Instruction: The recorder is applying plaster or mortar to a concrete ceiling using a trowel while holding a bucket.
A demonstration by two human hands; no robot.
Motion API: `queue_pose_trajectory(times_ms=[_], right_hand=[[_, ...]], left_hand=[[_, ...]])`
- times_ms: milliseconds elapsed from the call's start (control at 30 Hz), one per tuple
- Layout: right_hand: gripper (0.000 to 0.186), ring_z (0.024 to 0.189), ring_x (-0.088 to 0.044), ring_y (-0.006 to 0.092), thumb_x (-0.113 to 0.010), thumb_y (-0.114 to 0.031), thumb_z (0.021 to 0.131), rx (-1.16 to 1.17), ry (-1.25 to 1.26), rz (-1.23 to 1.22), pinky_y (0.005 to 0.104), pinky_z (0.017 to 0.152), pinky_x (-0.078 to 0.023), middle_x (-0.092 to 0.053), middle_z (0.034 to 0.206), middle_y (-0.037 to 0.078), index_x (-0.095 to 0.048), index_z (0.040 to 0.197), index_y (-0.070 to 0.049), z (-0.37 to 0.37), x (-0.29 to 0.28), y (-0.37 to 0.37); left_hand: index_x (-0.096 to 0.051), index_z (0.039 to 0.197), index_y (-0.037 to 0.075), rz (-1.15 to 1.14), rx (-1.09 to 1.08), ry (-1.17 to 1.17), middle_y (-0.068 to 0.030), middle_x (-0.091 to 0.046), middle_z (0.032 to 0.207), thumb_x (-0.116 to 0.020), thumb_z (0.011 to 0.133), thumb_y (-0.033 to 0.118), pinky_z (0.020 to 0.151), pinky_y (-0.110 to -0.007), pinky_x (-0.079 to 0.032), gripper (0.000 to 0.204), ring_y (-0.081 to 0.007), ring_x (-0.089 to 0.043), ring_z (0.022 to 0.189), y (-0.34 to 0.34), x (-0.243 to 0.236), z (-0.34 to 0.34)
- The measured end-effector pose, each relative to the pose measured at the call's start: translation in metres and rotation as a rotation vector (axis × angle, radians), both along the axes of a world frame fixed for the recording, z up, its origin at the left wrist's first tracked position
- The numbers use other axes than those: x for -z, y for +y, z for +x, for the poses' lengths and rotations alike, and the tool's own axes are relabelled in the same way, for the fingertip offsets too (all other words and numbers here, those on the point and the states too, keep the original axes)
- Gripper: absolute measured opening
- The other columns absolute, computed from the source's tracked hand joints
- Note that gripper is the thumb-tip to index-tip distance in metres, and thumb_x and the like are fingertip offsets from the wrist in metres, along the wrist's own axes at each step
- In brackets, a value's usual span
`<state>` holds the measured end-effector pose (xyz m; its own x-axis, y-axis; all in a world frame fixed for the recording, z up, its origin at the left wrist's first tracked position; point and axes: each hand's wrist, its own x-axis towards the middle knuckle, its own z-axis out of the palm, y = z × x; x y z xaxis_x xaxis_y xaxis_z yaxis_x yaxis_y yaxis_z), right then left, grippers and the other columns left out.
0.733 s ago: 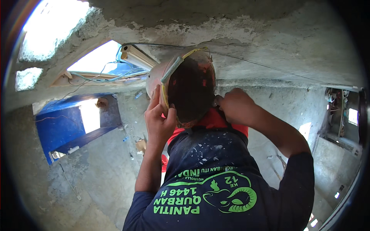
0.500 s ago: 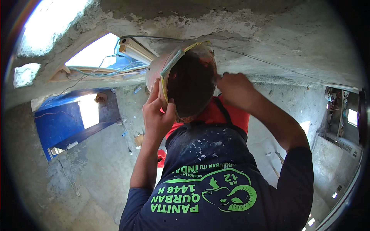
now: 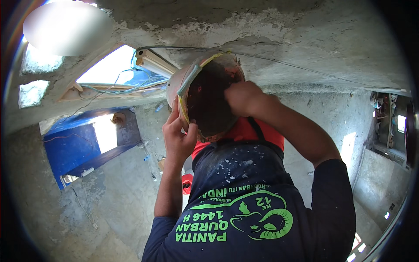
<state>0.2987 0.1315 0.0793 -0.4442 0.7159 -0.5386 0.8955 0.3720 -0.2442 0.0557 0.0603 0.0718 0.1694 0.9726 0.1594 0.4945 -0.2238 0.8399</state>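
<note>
A worn, pale bucket (image 3: pixel 176 85) is tipped so that its mouth opens toward me. Its inside is dark, and grey crust clings to the lower edge. A wire handle with a light blue-grey grip (image 3: pixel 190 80) lies along the left rim. My left hand (image 3: pixel 180 133) holds that rim, thumb at the mouth and fingers along the outer wall. My right hand (image 3: pixel 245 98) is in the bucket's mouth, on the right side, with the fingers curled into a closed shape. Whatever it may be holding is hidden by the hand and the dark interior.
Rough grey plaster (image 3: pixel 279 35) spans the top of the view, with a thin cable running along it. Left of the bucket are a wooden-framed opening (image 3: pixel 72 94) with loose wires and a pale, bar-shaped fixture (image 3: pixel 155 61). A blue-painted recess (image 3: pixel 72 150) is farther left; cluttered shelves (image 3: pixel 386 113) stand at far right.
My right hand has moved left and slightly down, from the bucket's right rim into its mouth. My left hand keeps its hold on the rim. The whole view has shifted slightly.
</note>
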Motion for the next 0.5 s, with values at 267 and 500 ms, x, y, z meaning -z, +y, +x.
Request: queue_pose_trajectory(times_ms=[267,500], right_hand=[[0.026,0.072,-0.073,0.0289,-0.060,-0.017,0.088,0.283,0.222,-0.664,0.0423,0.064,-0.060,-0.073,0.087,0.020,-0.070,0.096,0.006,-0.011,0.021,0.032],[0.026,0.066,-0.072,0.0288,-0.052,-0.010,0.089,0.065,0.210,-0.571,0.0405,0.059,-0.059,-0.072,0.080,0.021,-0.072,0.092,0.007,-0.002,-0.002,0.049]], left_hand=[[-0.069,0.086,-0.010,-0.070,-0.025,-0.018,-0.0335,-0.056,0.144,-0.065,0.080,-0.002,0.094,-0.039,-0.054,0.011,-0.0408,-0.070,0.116,-0.006,0.004,-0.005],[-0.070,0.092,-0.008,-0.019,-0.020,-0.044,-0.0195,-0.070,0.109,-0.064,0.086,-0.002,0.080,-0.033,-0.053,0.010,-0.0279,-0.072,0.094,-0.018,0.019,-0.022]])
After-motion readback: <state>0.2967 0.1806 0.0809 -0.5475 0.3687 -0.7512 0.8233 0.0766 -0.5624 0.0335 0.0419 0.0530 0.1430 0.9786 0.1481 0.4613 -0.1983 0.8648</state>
